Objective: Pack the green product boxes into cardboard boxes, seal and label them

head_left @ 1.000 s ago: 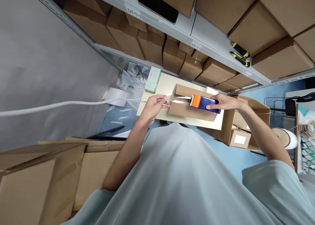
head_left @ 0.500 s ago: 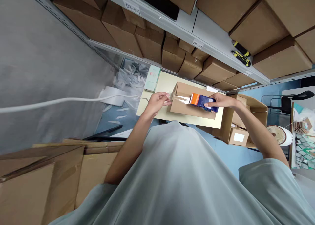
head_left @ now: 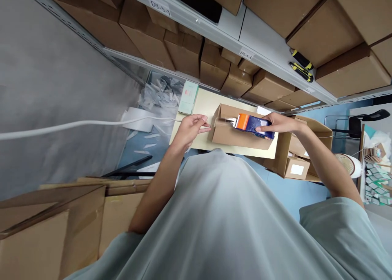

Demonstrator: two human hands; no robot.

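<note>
A small brown cardboard box (head_left: 232, 136) lies on a pale yellow table (head_left: 206, 104). My right hand (head_left: 277, 123) is wrapped round a blue and orange tape dispenser (head_left: 251, 125) resting on the box's top. A strip of clear tape (head_left: 226, 120) runs from the dispenser toward the box's left end. My left hand (head_left: 191, 128) is at that left end, fingers curled and pinched by the tape's end; what they grip is too small to make out.
A mint green carton (head_left: 188, 97) sits at the table's far left corner. An open cardboard box (head_left: 301, 157) with labelled parcels stands to the right. Shelves (head_left: 251, 39) of brown boxes rise behind, with screwdrivers (head_left: 301, 65). Flat cardboard (head_left: 52, 223) lies lower left.
The dispenser has stayed on the box top while the visible tape strip grew shorter. My left hand slid a little left and down off the box end.
</note>
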